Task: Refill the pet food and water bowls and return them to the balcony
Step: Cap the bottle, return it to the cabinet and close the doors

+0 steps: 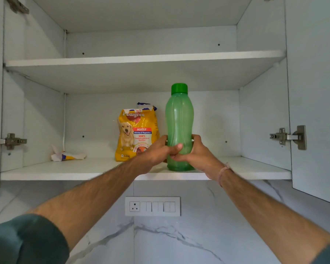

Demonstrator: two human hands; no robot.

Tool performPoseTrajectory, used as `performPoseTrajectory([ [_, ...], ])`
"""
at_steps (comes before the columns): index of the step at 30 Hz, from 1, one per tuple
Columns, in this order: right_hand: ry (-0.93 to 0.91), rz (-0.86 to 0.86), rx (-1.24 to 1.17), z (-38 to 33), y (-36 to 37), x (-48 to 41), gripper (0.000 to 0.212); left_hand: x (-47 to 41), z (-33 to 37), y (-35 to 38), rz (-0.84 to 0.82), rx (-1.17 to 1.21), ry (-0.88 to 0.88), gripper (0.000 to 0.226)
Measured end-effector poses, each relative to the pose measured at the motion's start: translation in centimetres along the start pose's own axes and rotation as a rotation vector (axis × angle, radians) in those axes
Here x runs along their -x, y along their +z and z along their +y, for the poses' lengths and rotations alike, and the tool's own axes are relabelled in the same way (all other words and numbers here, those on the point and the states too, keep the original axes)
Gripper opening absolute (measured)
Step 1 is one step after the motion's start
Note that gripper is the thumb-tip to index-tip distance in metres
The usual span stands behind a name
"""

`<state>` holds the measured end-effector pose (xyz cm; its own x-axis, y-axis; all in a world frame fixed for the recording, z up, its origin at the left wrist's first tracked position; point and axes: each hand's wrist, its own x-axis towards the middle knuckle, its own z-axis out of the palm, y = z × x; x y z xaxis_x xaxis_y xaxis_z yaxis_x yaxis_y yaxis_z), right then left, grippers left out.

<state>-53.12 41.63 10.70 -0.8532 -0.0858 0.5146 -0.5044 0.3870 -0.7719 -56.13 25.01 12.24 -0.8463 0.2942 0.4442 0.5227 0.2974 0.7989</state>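
Note:
A tall green water bottle (179, 119) with a green cap stands upright on the lower shelf (65, 171) of an open white wall cabinet. My left hand (156, 151) and my right hand (196, 151) both wrap around the bottle's lower half, fingers overlapping at its front. Just left of the bottle, further back on the same shelf, stands a yellow bag of dog food (136, 133), its top torn open. No bowls are in view.
A crumpled scrap of wrapper (67, 156) lies at the shelf's back left. The upper shelf (141, 60) holds nothing. Both cabinet doors (314, 92) stand open at the sides. Below the cabinet, a switch panel (152, 206) sits on the marble wall.

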Motion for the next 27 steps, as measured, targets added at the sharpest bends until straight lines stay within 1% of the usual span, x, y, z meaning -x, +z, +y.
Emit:
performPoseTrajectory([
  [3, 0.092, -0.044, 0.078, 1.0, 0.4, -2.7, 0.090, -2.2, -1.1, 0.3, 0.017, -0.019, -0.045, 0.064],
  [6, 0.167, -0.074, 0.153, 1.6, 0.6, -5.4, 0.096, -4.6, -1.7, 0.3, 0.030, -0.058, -0.114, 0.056],
  [9, 0.238, -0.062, 0.211, 2.0, 0.8, -7.7, 0.081, -7.0, -2.5, 0.4, 0.061, -0.112, -0.162, 0.056],
  [12, 0.295, -0.060, 0.291, 2.9, 1.1, -10.1, 0.078, -9.2, -3.4, 0.5, 0.097, -0.144, -0.193, 0.053],
  [18, 0.354, -0.094, 0.337, 4.8, 1.1, -14.0, 0.077, -12.5, -5.0, 1.2, 0.154, -0.264, -0.207, 0.057],
  [21, 0.353, -0.092, 0.364, 5.3, 1.0, -14.9, 0.074, -13.4, -5.6, 1.4, 0.143, -0.226, -0.188, 0.062],
  [24, 0.355, -0.128, 0.422, 6.0, 0.9, -15.0, 0.059, -13.4, -6.3, 1.4, 0.118, -0.180, -0.188, 0.065],
  [25, 0.358, -0.143, 0.449, 6.2, 0.8, -14.9, 0.057, -13.1, -6.6, 1.6, 0.103, -0.210, -0.196, 0.066],
  [27, 0.359, -0.139, 0.501, 6.2, 0.7, -14.6, 0.060, -12.4, -7.0, 1.8, 0.088, -0.346, -0.202, 0.070],
])
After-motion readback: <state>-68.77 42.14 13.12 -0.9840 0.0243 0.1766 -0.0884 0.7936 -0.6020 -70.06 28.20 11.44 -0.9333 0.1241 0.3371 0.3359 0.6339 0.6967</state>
